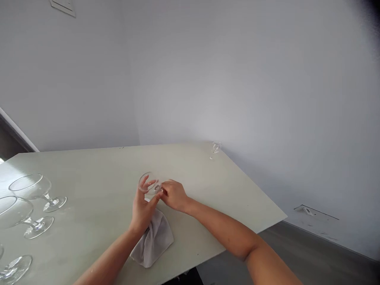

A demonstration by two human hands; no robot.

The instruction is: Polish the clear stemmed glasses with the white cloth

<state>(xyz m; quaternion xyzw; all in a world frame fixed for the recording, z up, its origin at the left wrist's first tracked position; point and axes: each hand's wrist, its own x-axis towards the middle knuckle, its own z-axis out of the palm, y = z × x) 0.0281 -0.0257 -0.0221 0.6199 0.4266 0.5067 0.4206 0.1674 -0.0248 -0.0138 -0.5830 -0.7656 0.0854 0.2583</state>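
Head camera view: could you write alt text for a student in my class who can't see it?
A person's left hand and right hand hold a clear glass above a pale table, with a grey cloth by the left hand. Three stemmed glasses stand at the left, two cut off by the frame; another glass stands near the far right corner.

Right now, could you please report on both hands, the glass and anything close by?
Left hand and right hand holding small stemmed glass. Glass tilted, bowl leftward. Grey cloth below left hand. Three stemmed glasses further left.
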